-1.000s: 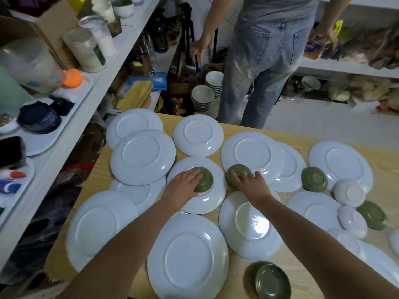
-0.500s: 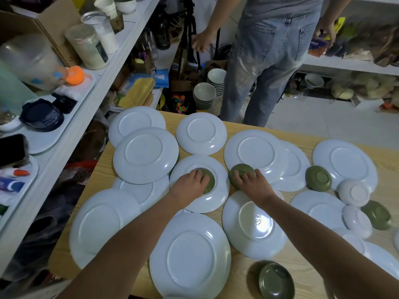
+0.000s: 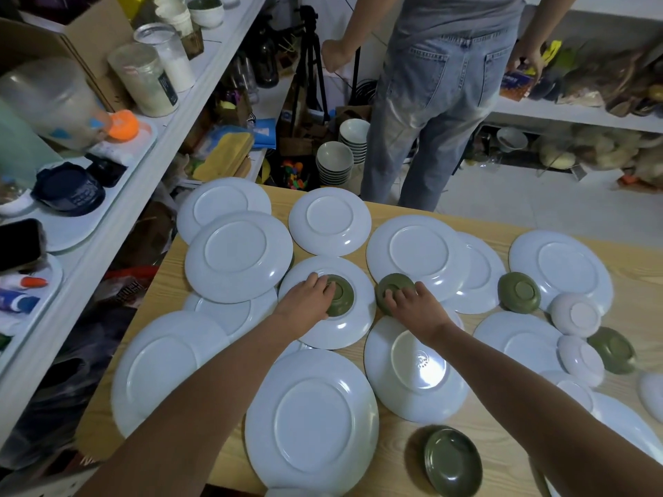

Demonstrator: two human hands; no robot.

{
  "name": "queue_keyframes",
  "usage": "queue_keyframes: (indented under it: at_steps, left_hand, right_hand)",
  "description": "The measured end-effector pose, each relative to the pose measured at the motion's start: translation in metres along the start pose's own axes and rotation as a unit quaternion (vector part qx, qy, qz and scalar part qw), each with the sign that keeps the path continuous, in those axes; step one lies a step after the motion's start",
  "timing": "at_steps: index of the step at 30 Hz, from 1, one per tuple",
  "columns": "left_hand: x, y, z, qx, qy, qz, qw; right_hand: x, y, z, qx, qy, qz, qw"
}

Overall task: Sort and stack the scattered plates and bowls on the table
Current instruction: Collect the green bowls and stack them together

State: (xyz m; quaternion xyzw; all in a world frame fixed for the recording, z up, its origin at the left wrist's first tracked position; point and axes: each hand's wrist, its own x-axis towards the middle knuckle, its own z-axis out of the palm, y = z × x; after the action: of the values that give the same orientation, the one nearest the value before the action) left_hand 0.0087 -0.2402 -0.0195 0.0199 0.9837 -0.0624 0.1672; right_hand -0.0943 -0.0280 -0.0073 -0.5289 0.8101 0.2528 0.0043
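Cluttered shelving (image 3: 118, 195) is seen along the left, and beyond the far edge of the wooden table (image 3: 502, 435) a second person in jeans (image 3: 434, 113) is seen standing with their back turned. Across the table, white plates are scattered face down and overlapping, with small green and pale bowls among them. At the left of centre, the left hand (image 3: 308, 299) is laid over an upturned green bowl (image 3: 341, 295) that rests on a white plate (image 3: 324, 331); compared with a second earlier, the fingers are wrapped further round the bowl's near-left side, though whether it is yet gripped firmly cannot be told. Just to the right, the right hand (image 3: 412, 306) is set on a second green bowl (image 3: 393, 286) lying against the rim of a large plate (image 3: 418, 254), with the fingertips curled over its foot ring, much as half a second earlier. Neither bowl appears to be lifted; both are still in contact with what lies under them. It is judged that a grasp on both green bowls is being settled, so that they can be brought together as the first matched stack. Further right, a third green bowl (image 3: 519, 292), two pale bowls (image 3: 575, 314) and a fourth green one (image 3: 611, 349) are left untouched, and an upright green dish (image 3: 452, 460) is left near the front edge.
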Motion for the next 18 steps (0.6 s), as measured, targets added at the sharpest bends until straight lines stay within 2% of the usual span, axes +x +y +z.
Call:
queue_keyframes:
  at_steps: [6,9,12,15,18]
  left_hand:
    - [0.011,0.006,-0.003,0.111,-0.026,0.068,0.991]
    - [0.005,0.012,-0.007,0.133,0.005,0.081,0.988]
    - [0.001,0.016,-0.012,0.136,0.040,0.067,0.988]
    - [0.000,0.015,-0.015,0.086,0.103,0.063,0.989]
    - [-0.005,0.015,-0.008,0.102,0.084,0.030,0.991]
  right_hand:
    - [-0.008,-0.001,-0.007,0.005,0.025,-0.009,1.000]
    - [-0.011,0.000,-0.010,0.011,0.045,-0.010,0.999]
    - [-0.013,0.002,-0.011,-0.008,0.074,-0.017,0.997]
    - [-0.014,0.007,-0.011,-0.028,0.089,-0.015,0.996]
    - [-0.016,0.008,-0.007,-0.027,0.091,-0.010,0.995]
